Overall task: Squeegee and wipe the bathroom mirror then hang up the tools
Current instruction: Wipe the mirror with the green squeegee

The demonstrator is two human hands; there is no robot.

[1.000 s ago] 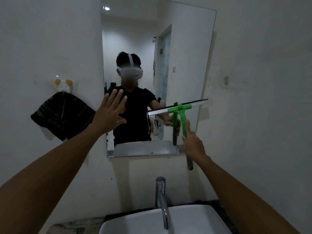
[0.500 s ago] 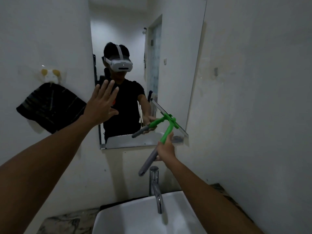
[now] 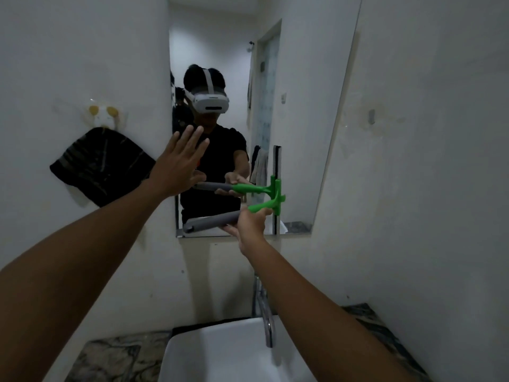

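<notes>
The wall mirror [image 3: 303, 111] hangs above the sink. My right hand [image 3: 249, 226] grips a squeegee [image 3: 264, 206] with a green neck and a grey handle pointing left. Its blade stands upright against the lower right part of the glass. My left hand [image 3: 179, 164] is flat with fingers spread at the mirror's left edge, holding nothing. A dark striped cloth [image 3: 102, 164] hangs on the wall to the left, below a small white and yellow hook [image 3: 103, 117].
A white sink [image 3: 234, 354] with a chrome tap [image 3: 265, 312] sits directly below, on a marbled counter [image 3: 110, 357]. A small metal hook [image 3: 371, 117] is fixed on the wall right of the mirror. The right wall is close.
The squeegee has turned from a level blade high on the glass to an upright blade low on the right, its handle swinging out to the left. My left hand stays at the mirror's edge.
</notes>
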